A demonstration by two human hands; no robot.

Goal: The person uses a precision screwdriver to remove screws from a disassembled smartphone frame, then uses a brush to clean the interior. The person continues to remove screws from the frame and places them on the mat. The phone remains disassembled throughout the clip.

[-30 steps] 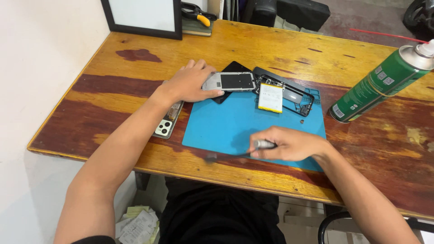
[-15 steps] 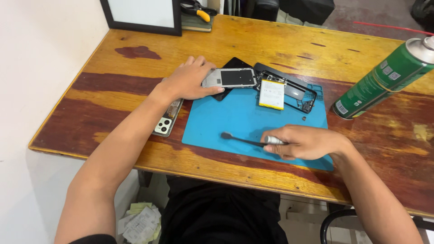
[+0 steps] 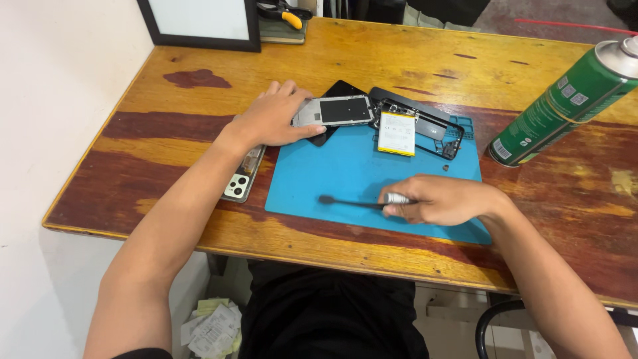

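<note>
My left hand [image 3: 272, 118] rests on the left end of a silver phone frame plate [image 3: 335, 110] that lies at the top left of the blue work mat [image 3: 345, 176]. My right hand [image 3: 438, 199] grips a thin black tool with a silver collar [image 3: 355, 202], held flat over the mat and pointing left. An opened phone body with a yellow-edged battery [image 3: 397, 133] lies on the mat's far side. A black panel [image 3: 335, 90] sits under the silver plate.
A phone back with camera lenses [image 3: 240, 179] lies under my left forearm at the mat's left edge. A green spray can [image 3: 558, 106] lies tilted at the right. A black-framed board [image 3: 199, 23] and a yellow-handled tool [image 3: 286, 14] are at the table's far edge.
My right hand has shifted right along the mat's near edge, and the thin black tool now shows fully, pointing left. My left hand stays on the silver plate.
</note>
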